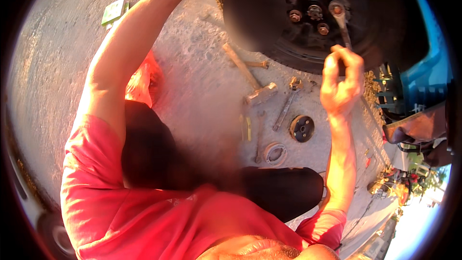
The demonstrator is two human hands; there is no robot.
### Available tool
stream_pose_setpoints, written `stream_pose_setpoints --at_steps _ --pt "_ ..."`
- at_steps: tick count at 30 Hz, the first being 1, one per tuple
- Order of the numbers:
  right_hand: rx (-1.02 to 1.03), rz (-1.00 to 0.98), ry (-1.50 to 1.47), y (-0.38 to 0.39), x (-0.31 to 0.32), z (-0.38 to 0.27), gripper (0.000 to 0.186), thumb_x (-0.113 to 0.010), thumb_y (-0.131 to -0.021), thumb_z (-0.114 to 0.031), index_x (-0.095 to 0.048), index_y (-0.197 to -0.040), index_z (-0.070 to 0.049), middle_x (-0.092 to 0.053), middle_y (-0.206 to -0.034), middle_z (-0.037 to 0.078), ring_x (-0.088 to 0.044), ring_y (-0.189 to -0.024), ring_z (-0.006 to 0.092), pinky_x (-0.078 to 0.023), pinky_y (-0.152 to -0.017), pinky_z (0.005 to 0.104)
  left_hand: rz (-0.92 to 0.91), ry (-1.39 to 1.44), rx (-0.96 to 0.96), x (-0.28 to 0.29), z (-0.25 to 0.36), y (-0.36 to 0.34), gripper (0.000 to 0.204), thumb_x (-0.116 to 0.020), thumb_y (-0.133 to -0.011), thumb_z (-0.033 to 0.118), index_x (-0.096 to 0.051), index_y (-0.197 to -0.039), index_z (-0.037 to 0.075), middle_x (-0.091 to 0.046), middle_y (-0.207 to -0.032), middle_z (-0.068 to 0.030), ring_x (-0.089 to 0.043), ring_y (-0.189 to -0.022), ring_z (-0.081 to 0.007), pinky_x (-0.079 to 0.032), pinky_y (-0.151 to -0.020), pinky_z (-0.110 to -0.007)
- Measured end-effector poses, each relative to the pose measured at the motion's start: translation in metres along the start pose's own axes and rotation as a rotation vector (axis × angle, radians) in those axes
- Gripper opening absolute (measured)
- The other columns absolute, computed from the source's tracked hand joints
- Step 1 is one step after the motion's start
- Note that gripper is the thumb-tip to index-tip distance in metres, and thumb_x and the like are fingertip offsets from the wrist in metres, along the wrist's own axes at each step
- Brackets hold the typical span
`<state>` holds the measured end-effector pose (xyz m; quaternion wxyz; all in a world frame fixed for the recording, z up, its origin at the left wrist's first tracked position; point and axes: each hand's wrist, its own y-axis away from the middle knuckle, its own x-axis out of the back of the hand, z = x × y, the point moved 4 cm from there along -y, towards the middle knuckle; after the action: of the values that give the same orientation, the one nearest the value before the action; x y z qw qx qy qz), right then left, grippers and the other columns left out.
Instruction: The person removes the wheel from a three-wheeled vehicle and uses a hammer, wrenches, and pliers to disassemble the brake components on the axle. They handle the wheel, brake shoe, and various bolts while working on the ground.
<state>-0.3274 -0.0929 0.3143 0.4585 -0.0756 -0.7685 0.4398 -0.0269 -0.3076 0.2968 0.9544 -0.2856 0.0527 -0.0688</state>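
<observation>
Nearest, the wearer's red shirt (pixel 192 221) and dark knees (pixel 284 188) face a wheel (pixel 308 55) at the upper right. The left hand lies beyond the upper edge, so its state cannot be told. The right hand (pixel 341 82) pinches the handle end of a wrench (pixel 342 25), whose head sits over one wheel nut. Three other nuts (pixel 323 29) stand uncovered in their places; whether any is fully tight cannot be told, so the work appears partway at most. A dark blur obscures the wheel's left part. On the ground between knees and wheel lie a pale ring (pixel 285 156), a black disc (pixel 296 127), a second wrench (pixel 286 110) and a hammer (pixel 250 76), apparently clear of the wrench handle. Farther off are a green box (pixel 113 11) and a blue panel (pixel 428 82).
</observation>
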Motion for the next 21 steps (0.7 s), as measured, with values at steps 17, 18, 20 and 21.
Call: stream_pose_setpoints --at_steps 17,18,20,21 --pt "-1.962 -1.002 -0.741 0.258 -0.270 0.044 0.069 -0.030 -0.098 -0.075 -0.028 -0.147 -0.027 -0.071 -0.073 0.014 -0.059 -0.044 0.0223 -0.040 -0.036 0.0351 -0.076 0.194 -0.002 -0.001 0.002 0.017 0.077 -0.080 -0.086 0.044 -0.052 -0.139 -0.005 -0.067 -0.123 -0.0130 -0.061 -0.111 -0.0196 -0.050 -0.098 -0.034" --pt "-1.955 -1.032 -0.737 0.257 -0.264 0.042 0.070 -0.032 -0.098 -0.075 -0.030 -0.147 -0.026 -0.072 -0.075 0.014 -0.060 -0.045 0.0218 -0.040 -0.037 0.0356 -0.016 0.121 -0.005 0.003 -0.003 0.016 0.079 -0.080 -0.085 0.044 -0.051 -0.139 -0.005 -0.067 -0.122 -0.0134 -0.061 -0.110 -0.0200 -0.050 -0.097 -0.034" --pt "-1.957 -1.067 -0.726 0.258 -0.238 0.037 0.071 -0.036 -0.097 -0.075 -0.034 -0.146 -0.024 -0.073 -0.080 0.015 -0.061 -0.048 0.0207 -0.041 -0.040 0.0368 0.089 -0.006 -0.010 0.003 -0.013 0.011 0.082 -0.081 -0.083 0.046 -0.050 -0.139 -0.006 -0.067 -0.121 -0.0143 -0.062 -0.109 -0.0208 -0.050 -0.097 -0.035" --pt "-2.031 -1.084 -0.640 0.256 -0.217 0.032 0.070 -0.036 -0.097 -0.075 -0.036 -0.142 -0.021 -0.069 -0.071 0.015 -0.057 -0.042 0.0235 -0.039 -0.036 0.0383 0.073 -0.017 0.030 -0.001 -0.011 0.009 0.084 -0.081 -0.082 0.047 -0.050 -0.139 -0.007 -0.066 -0.121 -0.0154 -0.062 -0.108 -0.0216 -0.050 -0.097 -0.035"
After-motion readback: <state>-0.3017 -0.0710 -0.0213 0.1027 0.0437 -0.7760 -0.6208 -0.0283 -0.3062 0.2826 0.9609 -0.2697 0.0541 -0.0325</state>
